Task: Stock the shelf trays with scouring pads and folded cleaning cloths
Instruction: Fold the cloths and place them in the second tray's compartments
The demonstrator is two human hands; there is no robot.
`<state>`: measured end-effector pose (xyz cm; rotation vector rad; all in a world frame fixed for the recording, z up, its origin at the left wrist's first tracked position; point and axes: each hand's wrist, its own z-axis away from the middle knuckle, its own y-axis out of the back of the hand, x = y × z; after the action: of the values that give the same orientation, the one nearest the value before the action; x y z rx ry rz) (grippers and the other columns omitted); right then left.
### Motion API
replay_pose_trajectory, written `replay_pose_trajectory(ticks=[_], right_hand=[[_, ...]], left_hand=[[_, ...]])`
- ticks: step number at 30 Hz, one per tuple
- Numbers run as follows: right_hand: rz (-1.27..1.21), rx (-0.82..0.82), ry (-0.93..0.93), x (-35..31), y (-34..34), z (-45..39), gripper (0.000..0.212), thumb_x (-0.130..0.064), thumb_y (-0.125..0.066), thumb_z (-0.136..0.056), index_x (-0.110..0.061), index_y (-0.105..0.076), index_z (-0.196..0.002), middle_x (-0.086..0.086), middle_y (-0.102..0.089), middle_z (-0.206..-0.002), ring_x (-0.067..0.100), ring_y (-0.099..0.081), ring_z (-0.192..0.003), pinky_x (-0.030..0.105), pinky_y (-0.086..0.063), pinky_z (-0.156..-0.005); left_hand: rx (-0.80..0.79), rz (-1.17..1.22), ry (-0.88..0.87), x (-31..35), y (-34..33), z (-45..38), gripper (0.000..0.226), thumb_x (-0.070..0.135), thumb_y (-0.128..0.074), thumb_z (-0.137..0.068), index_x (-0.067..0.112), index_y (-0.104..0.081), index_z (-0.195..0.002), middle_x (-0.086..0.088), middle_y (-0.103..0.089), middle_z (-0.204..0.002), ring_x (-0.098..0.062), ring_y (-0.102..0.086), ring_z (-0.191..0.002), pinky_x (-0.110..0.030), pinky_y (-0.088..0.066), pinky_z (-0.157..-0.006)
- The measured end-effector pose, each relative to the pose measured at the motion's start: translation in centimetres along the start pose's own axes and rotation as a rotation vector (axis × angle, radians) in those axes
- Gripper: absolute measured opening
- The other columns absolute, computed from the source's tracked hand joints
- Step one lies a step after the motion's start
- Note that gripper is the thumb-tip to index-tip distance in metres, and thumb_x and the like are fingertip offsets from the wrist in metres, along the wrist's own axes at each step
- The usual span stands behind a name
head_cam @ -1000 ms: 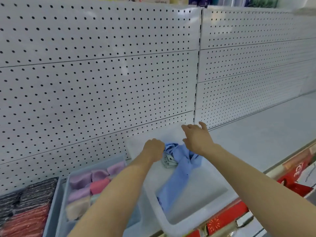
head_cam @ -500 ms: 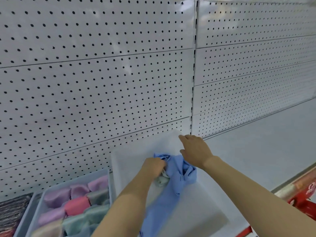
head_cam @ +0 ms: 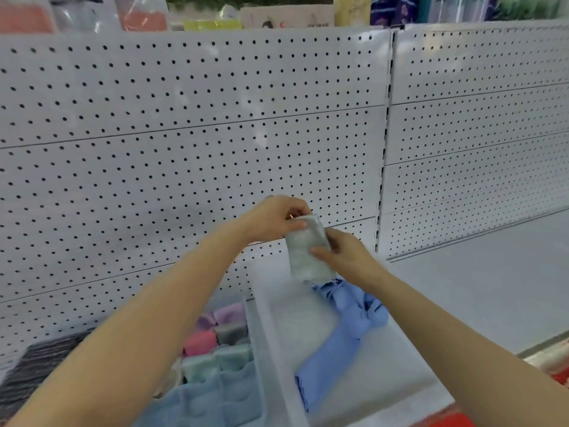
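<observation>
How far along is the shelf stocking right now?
Done: the left tray is packed with folded cloths in pink, purple, green and blue, and a dark stack lies at far left. In hand: the left hand and right hand both hold a pale green cloth above the white tray. Left: that tray holds only an unfolded blue cloth.

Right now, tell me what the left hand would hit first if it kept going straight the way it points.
The left hand points up and right toward the pegboard back panel. Beyond the pale cloth it holds, that panel looks first, though depth is unclear.
</observation>
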<state>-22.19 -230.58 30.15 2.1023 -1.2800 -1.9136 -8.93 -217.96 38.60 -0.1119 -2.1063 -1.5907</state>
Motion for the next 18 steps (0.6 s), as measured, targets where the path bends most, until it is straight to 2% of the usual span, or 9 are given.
replay_pose_trajectory(ticks=[2,3,5,6,8,10,12,15,18], right_hand=[[-0.096,0.052,0.002,-2.5,-1.2,0.7,0.015,-0.023,-0.066,-0.086,-0.01,-0.06,-0.082,0.004,-0.062,-0.073,0.019,-0.055,-0.065,0.026,-0.045,-0.058],[-0.171,0.061,0.008,-3.7,-1.8,1.1,0.014,-0.019,-0.067,-0.086,-0.01,-0.06,-0.079,0.005,-0.061,-0.07,0.015,-0.053,-0.062,0.027,-0.045,-0.058],[-0.344,0.03,0.012,-5.8,-3.2,1.9,0.007,-0.011,-0.067,-0.086,-0.005,-0.065,-0.087,0.014,-0.069,-0.081,0.014,-0.061,-0.072,0.037,-0.053,-0.069],[-0.416,0.014,0.007,-6.6,-3.9,2.3,0.011,-0.008,-0.067,-0.086,-0.001,-0.066,-0.094,0.019,-0.071,-0.091,0.018,-0.065,-0.078,0.041,-0.055,-0.076],[-0.524,-0.019,-0.024,-8.4,-5.5,3.1,0.016,-0.004,-0.066,-0.086,0.002,-0.065,-0.101,0.02,-0.071,-0.096,0.022,-0.069,-0.083,0.04,-0.056,-0.078],[-0.625,-0.037,-0.065,-10.1,-7.2,3.8,0.017,-0.003,-0.067,-0.085,0.001,-0.066,-0.102,0.016,-0.073,-0.093,0.022,-0.071,-0.08,0.035,-0.059,-0.069],[-0.714,-0.032,-0.11,-11.4,-8.6,4.4,0.019,-0.002,-0.068,-0.084,0.001,-0.066,-0.103,0.014,-0.073,-0.091,0.022,-0.072,-0.076,0.029,-0.056,-0.06],[-0.762,0.013,-0.161,-12.8,-10.3,4.8,0.03,-0.002,-0.068,-0.084,0.004,-0.063,-0.113,0.018,-0.072,-0.1,0.029,-0.071,-0.085,0.033,-0.057,-0.066],[-0.742,0.05,-0.176,-13.7,-11.6,5.1,0.041,-0.002,-0.068,-0.084,-0.001,-0.056,-0.124,0.017,-0.071,-0.101,0.028,-0.071,-0.084,0.033,-0.057,-0.067]], left_hand=[[0.043,0.066,0.009,0.3,2.0,2.2,0.006,0.019,-0.063,-0.092,0.018,-0.068,-0.095,0.004,-0.07,-0.09,-0.01,-0.062,-0.08,-0.019,-0.052,-0.07],[0.071,0.096,0.024,0.2,2.7,3.3,0.006,0.02,-0.065,-0.091,0.017,-0.068,-0.095,0.002,-0.07,-0.089,-0.011,-0.062,-0.078,-0.017,-0.051,-0.066],[0.157,0.138,0.061,-0.1,4.0,5.5,0.005,0.024,-0.067,-0.09,0.019,-0.068,-0.092,0.004,-0.068,-0.085,-0.01,-0.061,-0.075,-0.018,-0.049,-0.062],[0.21,0.159,0.08,-0.3,4.4,6.4,0.006,0.026,-0.067,-0.09,0.02,-0.069,-0.09,0.006,-0.067,-0.083,-0.009,-0.061,-0.073,-0.019,-0.048,-0.061],[0.305,0.191,0.132,-0.9,4.9,8.4,0.009,0.028,-0.066,-0.089,0.02,-0.069,-0.089,0.005,-0.066,-0.082,-0.011,-0.06,-0.073,-0.021,-0.047,-0.06],[0.345,0.24,0.225,-1.7,5.4,10.5,0.014,0.029,-0.064,-0.09,0.021,-0.066,-0.101,-0.001,-0.066,-0.092,-0.014,-0.062,-0.077,-0.024,-0.05,-0.061],[0.287,0.437,0.358,-2.6,5.7,12.6,0.034,0.031,-0.066,-0.091,0.026,-0.056,-0.123,-0.006,-0.063,-0.107,-0.019,-0.068,-0.083,-0.03,-0.058,-0.063],[0.155,0.833,0.438,-4.1,5.4,15.6,0.062,0.018,-0.071,-0.089,0.041,-0.04,-0.138,-0.011,-0.065,-0.115,-0.03,-0.071,-0.093,-0.038,-0.06,-0.071],[0.237,1.029,0.403,-5.0,4.7,17.9,0.064,-0.007,-0.07,-0.082,0.027,-0.055,-0.133,-0.02,-0.067,-0.117,-0.03,-0.069,-0.095,-0.037,-0.059,-0.079]])
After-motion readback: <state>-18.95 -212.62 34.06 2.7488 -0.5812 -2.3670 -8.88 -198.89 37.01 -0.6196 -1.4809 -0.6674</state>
